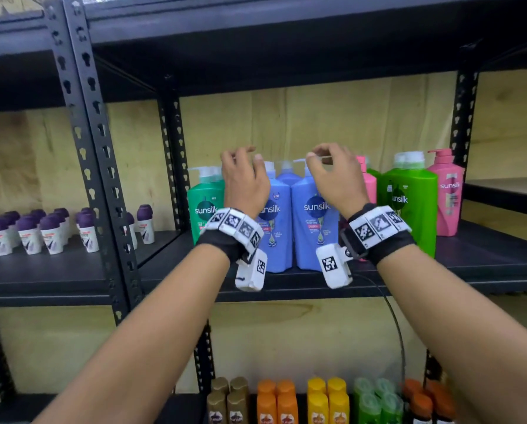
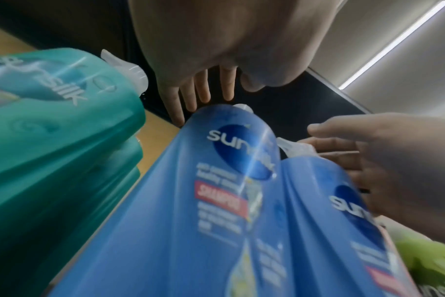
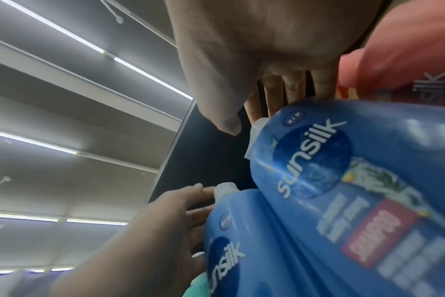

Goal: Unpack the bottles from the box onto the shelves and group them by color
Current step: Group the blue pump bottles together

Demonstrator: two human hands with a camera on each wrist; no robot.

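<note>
Two blue Sunsilk pump bottles stand side by side at the front of the middle shelf (image 1: 485, 261), the left one (image 1: 276, 234) and the right one (image 1: 312, 228); a third blue bottle (image 1: 287, 176) stands behind them. My left hand (image 1: 244, 182) hovers over the left bottle's pump, fingers (image 2: 203, 88) extended past its top. My right hand (image 1: 335, 179) hovers over the right bottle's pump (image 3: 257, 126), with its thumb (image 3: 229, 122) apart from it. Neither hand grips anything. A teal-green bottle (image 1: 204, 206) stands left of the blue ones. Lime-green (image 1: 412, 206) and pink (image 1: 447, 194) bottles stand to their right.
Purple-capped white roll-ons (image 1: 29, 234) fill the left bay. The lower shelf holds small brown (image 1: 228, 402), orange (image 1: 276, 402), yellow (image 1: 328, 399) and green (image 1: 375, 399) bottles. Black uprights (image 1: 100, 166) frame the bays. Bare shelf lies right of the pink bottle.
</note>
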